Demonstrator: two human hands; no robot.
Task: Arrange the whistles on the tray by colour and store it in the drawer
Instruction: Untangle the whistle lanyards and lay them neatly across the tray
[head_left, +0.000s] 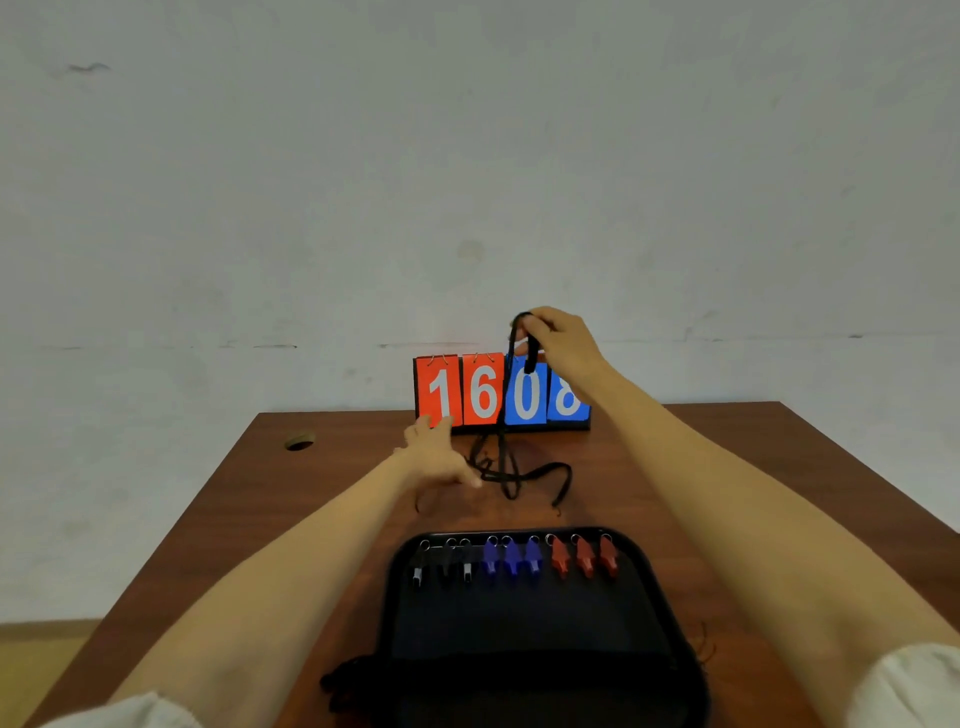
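Lining the far rim of the black rounded tray (519, 623), plastic whistles (511, 558) sit grouped black, blue, red; brown wooden table (311, 519) shows either side. Beyond, the right hand (563, 343) pinches a black lanyard cord (531, 358) aloft; the left hand (439, 457) rests flat, fingers spread. Tray's near edge is cropped.

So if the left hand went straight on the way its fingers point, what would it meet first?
Most likely the scoreboard: the left hand points forward, fingertips near the foot of the red 1 card. Depth is unclear. The black cords lie to its right, off that line.
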